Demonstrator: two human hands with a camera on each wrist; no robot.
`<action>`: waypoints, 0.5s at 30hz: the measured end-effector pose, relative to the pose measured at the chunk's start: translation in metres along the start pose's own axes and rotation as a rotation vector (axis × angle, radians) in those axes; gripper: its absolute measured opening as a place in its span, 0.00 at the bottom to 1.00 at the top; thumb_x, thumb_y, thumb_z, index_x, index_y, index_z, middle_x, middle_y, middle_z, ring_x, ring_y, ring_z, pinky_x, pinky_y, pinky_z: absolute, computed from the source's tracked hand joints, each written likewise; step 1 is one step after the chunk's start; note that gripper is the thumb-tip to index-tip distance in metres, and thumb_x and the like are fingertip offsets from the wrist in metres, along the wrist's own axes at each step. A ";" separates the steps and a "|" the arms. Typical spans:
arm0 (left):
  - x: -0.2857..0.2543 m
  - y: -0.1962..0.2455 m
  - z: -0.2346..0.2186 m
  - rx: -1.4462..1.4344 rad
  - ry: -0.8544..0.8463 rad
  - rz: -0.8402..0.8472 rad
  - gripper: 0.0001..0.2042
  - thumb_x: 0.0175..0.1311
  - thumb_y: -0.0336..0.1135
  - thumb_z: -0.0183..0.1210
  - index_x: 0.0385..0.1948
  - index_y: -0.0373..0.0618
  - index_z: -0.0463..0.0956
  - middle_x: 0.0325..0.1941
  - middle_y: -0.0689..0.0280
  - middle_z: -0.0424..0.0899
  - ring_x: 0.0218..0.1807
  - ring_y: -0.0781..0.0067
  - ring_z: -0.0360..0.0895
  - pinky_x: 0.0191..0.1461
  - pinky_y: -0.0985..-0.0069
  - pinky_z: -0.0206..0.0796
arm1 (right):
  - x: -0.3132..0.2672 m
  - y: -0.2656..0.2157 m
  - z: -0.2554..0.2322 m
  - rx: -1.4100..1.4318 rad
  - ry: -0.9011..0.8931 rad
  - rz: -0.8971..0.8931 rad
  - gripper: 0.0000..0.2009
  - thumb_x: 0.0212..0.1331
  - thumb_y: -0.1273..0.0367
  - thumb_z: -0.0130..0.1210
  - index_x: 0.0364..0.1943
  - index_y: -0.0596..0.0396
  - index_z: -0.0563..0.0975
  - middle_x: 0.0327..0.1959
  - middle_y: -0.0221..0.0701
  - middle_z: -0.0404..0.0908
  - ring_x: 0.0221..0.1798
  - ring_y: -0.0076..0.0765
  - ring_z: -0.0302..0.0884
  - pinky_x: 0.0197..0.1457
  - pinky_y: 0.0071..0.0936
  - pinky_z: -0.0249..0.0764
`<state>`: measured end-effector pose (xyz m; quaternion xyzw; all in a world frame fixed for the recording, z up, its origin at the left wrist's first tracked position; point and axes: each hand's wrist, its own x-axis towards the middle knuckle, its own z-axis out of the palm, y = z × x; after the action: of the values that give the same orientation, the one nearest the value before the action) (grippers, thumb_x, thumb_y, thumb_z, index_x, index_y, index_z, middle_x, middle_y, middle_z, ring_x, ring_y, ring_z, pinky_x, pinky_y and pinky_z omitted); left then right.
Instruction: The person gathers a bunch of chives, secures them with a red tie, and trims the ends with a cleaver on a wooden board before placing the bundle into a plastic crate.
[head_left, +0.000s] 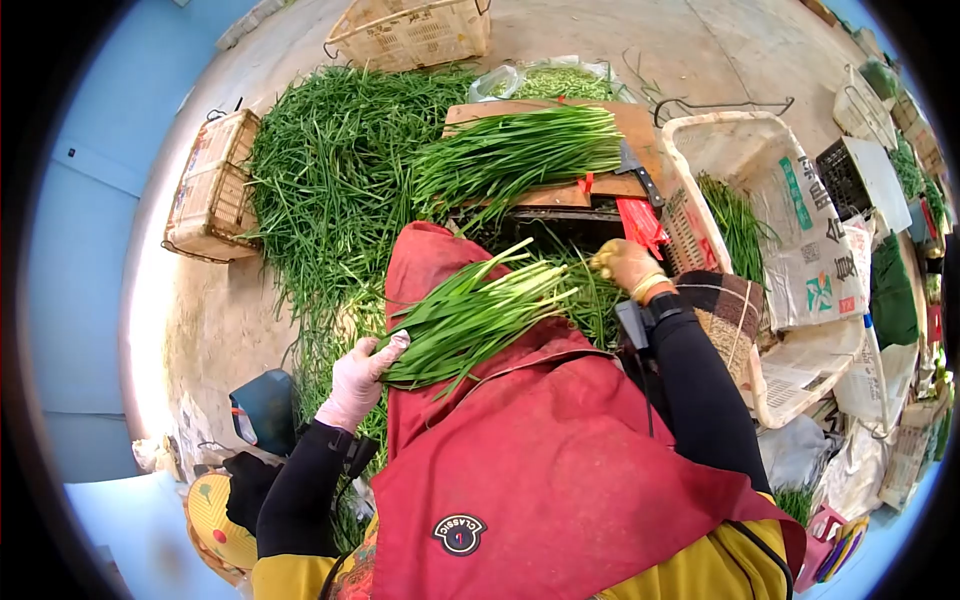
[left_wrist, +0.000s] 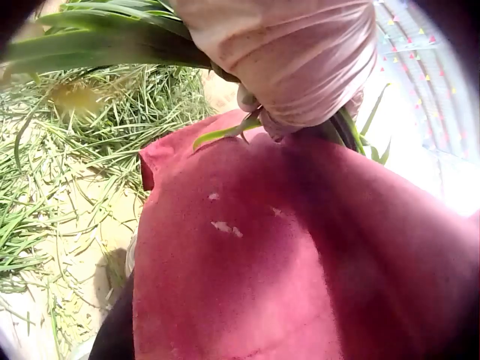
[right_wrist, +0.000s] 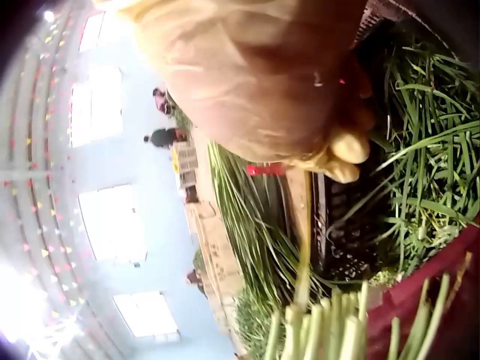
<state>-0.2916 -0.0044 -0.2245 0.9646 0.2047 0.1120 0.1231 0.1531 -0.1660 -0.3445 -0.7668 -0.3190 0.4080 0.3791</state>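
Closest of all, the red apron (head_left: pixel 560 440) is seen spread across the lap, a dark badge (head_left: pixel 460 535) fixed on its lower part, and over its upper half the bunch of green stalks (head_left: pixel 480 315) is being held! Its leafy end is gripped at the apron's left edge by the gloved left hand (head_left: pixel 358 380), thumb laid on top, while the pale cut ends are pointed to the right. Just off the apron's upper right, the gloved right hand (head_left: pixel 630 268) is held with fingers curled and tips drawn together; whether anything is pinched there cannot be told. Loose green blades (head_left: pixel 595 310) are scattered beside it, near the apron's edge. Beyond the apron, a second bunch (head_left: pixel 520 150) is laid on a wooden board (head_left: pixel 645 130), and a knife (head_left: pixel 640 175) is set at its pale end. To the apron's right, more stalks (head_left: pixel 735 225) are contained in a large crate (head_left: pixel 680 225); to its upper left, a great heap of greens (head_left: pixel 330 150) is piled, flanked by a smaller crate (head_left: pixel 210 185). Farthest beyond the apron, another crate (head_left: pixel 415 40) is placed on the floor.
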 end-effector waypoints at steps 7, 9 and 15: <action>-0.008 -0.005 0.008 0.048 -0.018 -0.030 0.29 0.57 0.21 0.57 0.59 0.70 0.75 0.42 0.52 0.81 0.38 0.48 0.81 0.38 0.66 0.75 | -0.002 0.004 -0.016 -0.218 0.039 -0.088 0.13 0.53 0.69 0.58 0.43 0.57 0.83 0.43 0.40 0.85 0.48 0.41 0.82 0.51 0.33 0.75; -0.003 0.002 0.004 0.015 0.007 -0.022 0.30 0.57 0.21 0.57 0.60 0.71 0.74 0.42 0.52 0.81 0.38 0.48 0.81 0.38 0.66 0.75 | -0.008 -0.012 0.002 0.022 -0.079 -0.358 0.19 0.54 0.73 0.57 0.52 0.57 0.79 0.50 0.37 0.83 0.48 0.33 0.80 0.52 0.30 0.75; -0.009 0.002 0.003 0.030 -0.028 -0.060 0.31 0.56 0.21 0.57 0.60 0.71 0.74 0.43 0.52 0.81 0.38 0.47 0.81 0.37 0.66 0.75 | -0.010 -0.035 0.028 0.192 -0.033 -0.085 0.07 0.60 0.72 0.56 0.38 0.58 0.81 0.28 0.28 0.82 0.27 0.20 0.76 0.30 0.19 0.73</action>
<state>-0.2980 -0.0104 -0.2278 0.9613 0.2333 0.0918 0.1145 0.1178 -0.1469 -0.3217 -0.7059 -0.3168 0.4331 0.4624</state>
